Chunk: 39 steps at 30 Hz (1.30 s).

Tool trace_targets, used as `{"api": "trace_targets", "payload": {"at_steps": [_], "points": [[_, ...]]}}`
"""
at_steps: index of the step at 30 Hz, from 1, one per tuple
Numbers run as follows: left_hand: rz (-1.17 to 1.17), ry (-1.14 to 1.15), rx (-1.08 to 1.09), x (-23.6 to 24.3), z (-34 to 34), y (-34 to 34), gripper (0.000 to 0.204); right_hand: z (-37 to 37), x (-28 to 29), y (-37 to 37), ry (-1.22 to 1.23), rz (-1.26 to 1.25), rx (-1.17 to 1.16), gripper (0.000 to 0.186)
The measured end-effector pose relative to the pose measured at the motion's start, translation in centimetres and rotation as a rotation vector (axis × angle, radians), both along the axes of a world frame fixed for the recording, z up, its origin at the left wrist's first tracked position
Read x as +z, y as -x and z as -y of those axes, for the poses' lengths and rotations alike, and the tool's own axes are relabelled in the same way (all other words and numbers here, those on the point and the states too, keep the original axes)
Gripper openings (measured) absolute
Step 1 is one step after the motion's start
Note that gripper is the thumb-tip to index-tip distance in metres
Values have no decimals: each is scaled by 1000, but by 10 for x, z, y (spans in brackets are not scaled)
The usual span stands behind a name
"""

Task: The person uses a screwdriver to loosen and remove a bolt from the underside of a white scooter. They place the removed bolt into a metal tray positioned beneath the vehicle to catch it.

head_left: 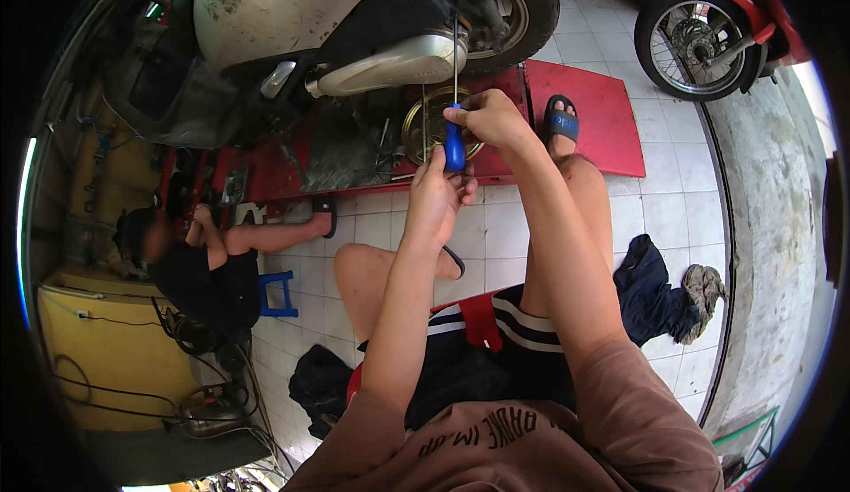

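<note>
My right hand (496,120) is closed around the neck of a screwdriver (455,148) with a blue handle. Its long shaft points up to the rear end of the silver engine cover (394,69) on a scooter; whether the tip touches a screw is too small to tell. Just below and left of the handle, my left hand (436,198) has its fingers curled. A thin metal rod (424,120) rises from its thumb and fingertips toward the cover's lower edge. Behind both tools lies a round gold-coloured tray (412,133), partly hidden by my hands.
The scooter stands on a red lift platform (589,111) with loose tools on it. Another person (212,253) sits at the left beside a blue stool (279,294). A red motorcycle (708,45) stands at far right. Dark cloths (653,288) lie on the tiles.
</note>
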<state>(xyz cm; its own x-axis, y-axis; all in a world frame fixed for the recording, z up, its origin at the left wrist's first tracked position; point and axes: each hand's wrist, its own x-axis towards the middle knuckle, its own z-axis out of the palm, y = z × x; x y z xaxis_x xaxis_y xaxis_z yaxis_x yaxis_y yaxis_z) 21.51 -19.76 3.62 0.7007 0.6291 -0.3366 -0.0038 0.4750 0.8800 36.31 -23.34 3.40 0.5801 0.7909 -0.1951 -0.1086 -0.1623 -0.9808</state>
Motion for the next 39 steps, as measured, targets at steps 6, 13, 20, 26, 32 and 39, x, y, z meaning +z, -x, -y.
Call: {"api": "trace_targets", "payload": {"at_steps": [6,13,20,26,32,39], "points": [[-42,-333,12,1,3,-4,34,2,8,0,17,-6,-21,38],[92,61,-56,5,2,-3,29,3,-3,-2,-85,-91,-8,42],[-107,-387,-6,8,9,-14,31,-13,0,-5,19,26,-85,42],[199,230,-70,19,0,0,33,-47,12,-52,31,-215,146,28],[250,437,-170,14,-4,-3,23,-103,-18,-105,-384,-299,-370,27],[234,237,-35,10,6,2,19,-123,-15,-111,-410,-318,-390,24]]}}
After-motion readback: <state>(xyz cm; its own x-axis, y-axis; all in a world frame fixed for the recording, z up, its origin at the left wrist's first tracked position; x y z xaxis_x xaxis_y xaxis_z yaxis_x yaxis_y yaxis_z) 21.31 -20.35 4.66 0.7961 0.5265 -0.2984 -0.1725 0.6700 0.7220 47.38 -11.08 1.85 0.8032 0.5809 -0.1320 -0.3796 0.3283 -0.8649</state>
